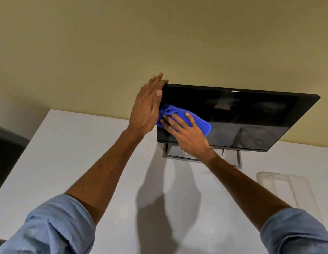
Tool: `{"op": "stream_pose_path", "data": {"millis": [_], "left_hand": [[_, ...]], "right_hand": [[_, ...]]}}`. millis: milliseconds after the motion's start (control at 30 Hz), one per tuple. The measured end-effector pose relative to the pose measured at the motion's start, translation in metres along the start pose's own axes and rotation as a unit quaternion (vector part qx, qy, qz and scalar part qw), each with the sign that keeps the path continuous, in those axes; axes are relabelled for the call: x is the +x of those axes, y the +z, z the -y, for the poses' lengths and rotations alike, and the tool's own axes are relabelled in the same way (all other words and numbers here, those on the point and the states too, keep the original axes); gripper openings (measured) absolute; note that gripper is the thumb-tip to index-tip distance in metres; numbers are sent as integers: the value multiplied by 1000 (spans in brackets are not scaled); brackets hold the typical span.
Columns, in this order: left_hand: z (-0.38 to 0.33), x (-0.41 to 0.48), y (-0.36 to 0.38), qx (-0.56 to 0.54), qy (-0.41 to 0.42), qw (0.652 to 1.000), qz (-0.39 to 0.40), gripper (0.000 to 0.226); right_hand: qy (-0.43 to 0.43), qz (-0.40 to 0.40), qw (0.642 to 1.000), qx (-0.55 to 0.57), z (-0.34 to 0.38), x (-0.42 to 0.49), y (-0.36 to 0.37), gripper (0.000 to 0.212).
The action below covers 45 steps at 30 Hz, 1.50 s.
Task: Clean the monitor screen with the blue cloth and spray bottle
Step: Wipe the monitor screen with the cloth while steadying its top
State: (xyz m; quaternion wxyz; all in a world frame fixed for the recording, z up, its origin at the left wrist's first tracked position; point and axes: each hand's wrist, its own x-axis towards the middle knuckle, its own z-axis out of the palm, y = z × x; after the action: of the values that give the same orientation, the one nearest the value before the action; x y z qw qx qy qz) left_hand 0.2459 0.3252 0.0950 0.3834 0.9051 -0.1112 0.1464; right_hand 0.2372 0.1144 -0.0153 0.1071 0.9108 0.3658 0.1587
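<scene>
A black monitor (251, 114) stands on a grey stand at the back of a white table (86, 162), its dark screen facing me. My left hand (148, 107) rests against the monitor's upper left corner and left edge, thumb on the front bezel, fingers behind. My right hand (187, 132) lies flat with fingers spread on a crumpled blue cloth (199, 121), pressing it against the lower left part of the screen. No spray bottle is in view.
A white oblong tray-like object (287, 187) lies on the table to the right, in front of the monitor. A beige wall (159, 43) rises right behind the monitor. The table's left edge drops off to a dark area (7, 153).
</scene>
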Motion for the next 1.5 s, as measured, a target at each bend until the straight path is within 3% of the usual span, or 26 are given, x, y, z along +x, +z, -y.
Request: {"op": "stream_pose_path", "data": {"millis": [167,267,367,467,600,667,833,933,1067,1233,1333,1433,1500], "left_hand": [[-6,-1,-2,19,-14,1000,6,59],[-11,-1,-4,35,-13,999,9,58],[-18,3,-2,65,-13,998,13,58],[-25,8,0,75,-23,997,13,59],[-35,15,3,70,12,997,34,60],[-40,19,6,66,36,996,53,60],[-48,20,11,7,9,1000,8,56],[-44,18,15,3,32,999,0,54],[-37,15,17,23,34,999,2,57],[-36,14,22,12,37,999,-18,55],[-38,12,23,10,33,999,-21,55],[-37,13,23,20,38,999,-15,56],[-36,14,23,23,38,999,-13,55]], "right_hand": [[-108,167,979,-34,23,-41,27,93],[-101,185,977,-29,29,-48,29,95],[-64,125,989,-35,30,-41,27,99],[26,27,999,-33,25,-20,17,101],[153,-100,983,26,14,18,-3,104],[173,-141,974,46,7,31,-11,104],[129,-128,981,67,-8,28,-16,87],[176,-130,974,57,-15,18,-16,93],[310,-150,937,60,-29,-13,-11,107],[509,-226,821,127,-62,-46,-17,101],[496,-261,807,190,-60,-40,-18,76],[429,-251,844,203,-34,-19,-14,70],[375,-219,884,176,-12,-3,-8,82]]}}
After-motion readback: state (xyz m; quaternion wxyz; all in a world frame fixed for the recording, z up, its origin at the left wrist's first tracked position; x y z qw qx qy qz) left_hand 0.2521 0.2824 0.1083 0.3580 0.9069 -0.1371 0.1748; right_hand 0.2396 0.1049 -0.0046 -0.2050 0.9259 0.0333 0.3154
